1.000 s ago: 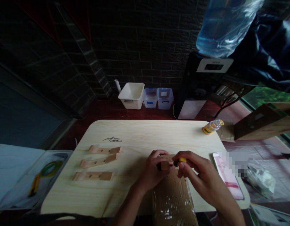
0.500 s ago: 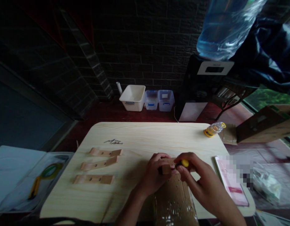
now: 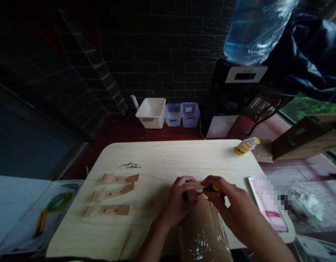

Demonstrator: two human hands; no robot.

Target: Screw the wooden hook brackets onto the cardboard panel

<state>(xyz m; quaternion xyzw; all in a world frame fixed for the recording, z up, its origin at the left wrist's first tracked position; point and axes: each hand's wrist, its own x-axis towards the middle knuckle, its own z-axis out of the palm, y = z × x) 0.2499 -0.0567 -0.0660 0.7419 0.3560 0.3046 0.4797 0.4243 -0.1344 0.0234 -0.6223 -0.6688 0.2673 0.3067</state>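
My left hand [image 3: 176, 200] is closed around a small wooden piece [image 3: 192, 194], whose squared end shows; the rest is hidden by my fingers. It is held over a cardboard box [image 3: 203, 229] wrapped in clear tape and dotted with small holes. My right hand [image 3: 230, 198] grips a short screwdriver [image 3: 212, 187] with a yellow and black handle, its tip pointing left at the wooden piece. Whether the tip sits in a screw cannot be made out. On the table's left lie three jointed wooden pieces [image 3: 107, 210] with dark screw spots, and behind them several dark screws [image 3: 129, 165].
The pale table [image 3: 162, 153] has a clear container with a yellow base [image 3: 246, 146] at its back right and a tablet [image 3: 268, 214] at its right edge. A tray at left holds a yellow cutter [image 3: 40, 222]. Bins [image 3: 150, 112] and a water dispenser [image 3: 225, 98] stand behind.
My right hand has turned the screwdriver slightly, so its yellow end is now mostly covered by my fingers. The left hand keeps its grip. The view has shifted a little.
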